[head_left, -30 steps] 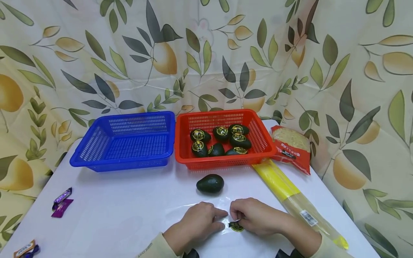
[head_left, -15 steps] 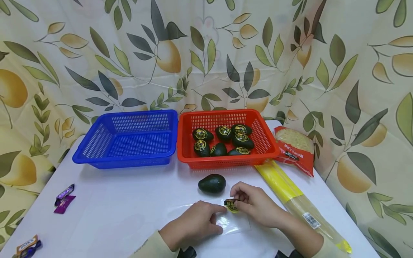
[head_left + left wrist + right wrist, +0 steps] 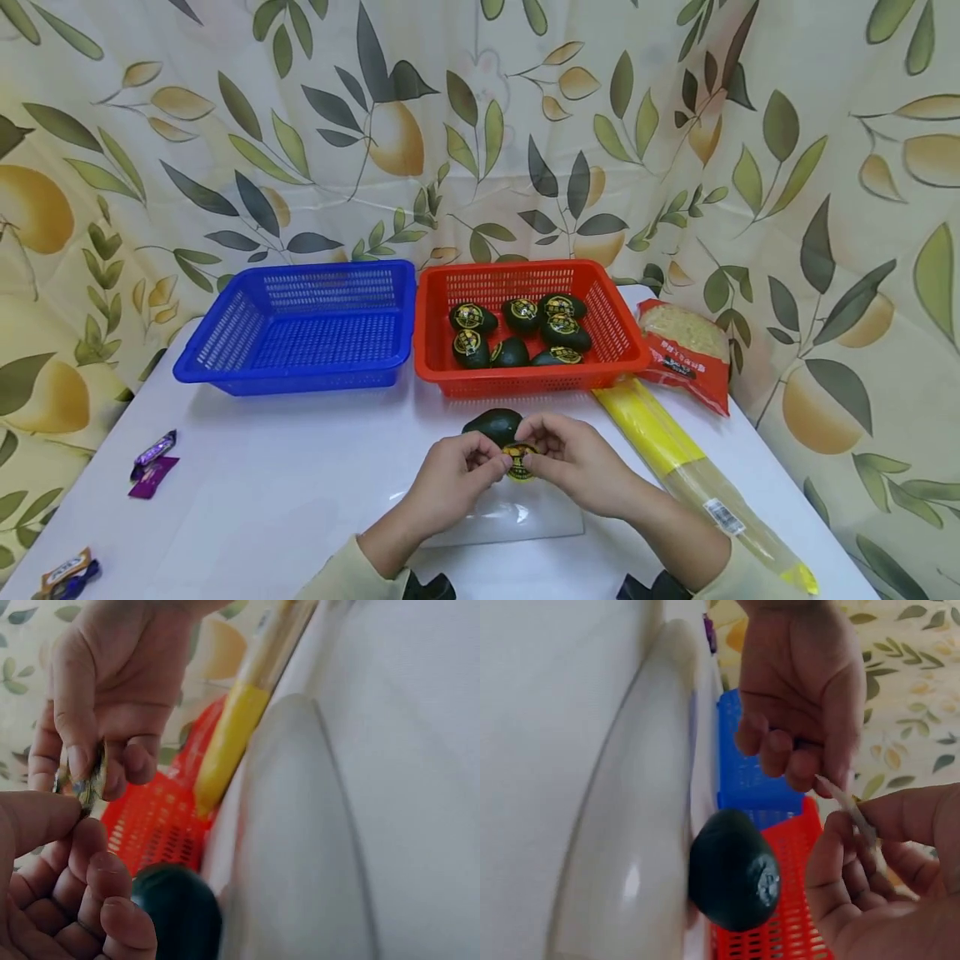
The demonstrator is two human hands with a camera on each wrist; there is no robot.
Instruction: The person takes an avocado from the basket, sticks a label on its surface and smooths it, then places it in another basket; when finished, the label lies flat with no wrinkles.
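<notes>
Working over a white table (image 3: 285, 500), with a blue basket (image 3: 300, 275) at 11 o'clock from the hands and a red basket (image 3: 517, 268) at 12, seven labelled avocados inside the red one. Passing a long yellow noodle packet (image 3: 652, 433) at 3 o'clock and a clear plastic sheet (image 3: 517, 521) lying flat at 6.

Meeting above that sheet: left hand (image 3: 450, 483) and right hand (image 3: 577, 462), fingertips of both curled and pinching one small round sticker (image 3: 519, 461) between them. Sitting just beyond, at 12 o'clock from the fingers and near touching them, one bare avocado (image 3: 491, 423) on the table.

Judged as the labelling step: sticker off the sheet, held over the bare avocado, not yet on it. Calling next, most likely, for a short carry toward 12 o'clock, sticky face down, and a firm press onto the skin without creasing.

Hard to make out: sticker print, blurred in the head view and seen edge-on from the right wrist. Hidden: front of the bare avocado, behind the fingers. Cut off: both forearms at the bottom edge.
</notes>
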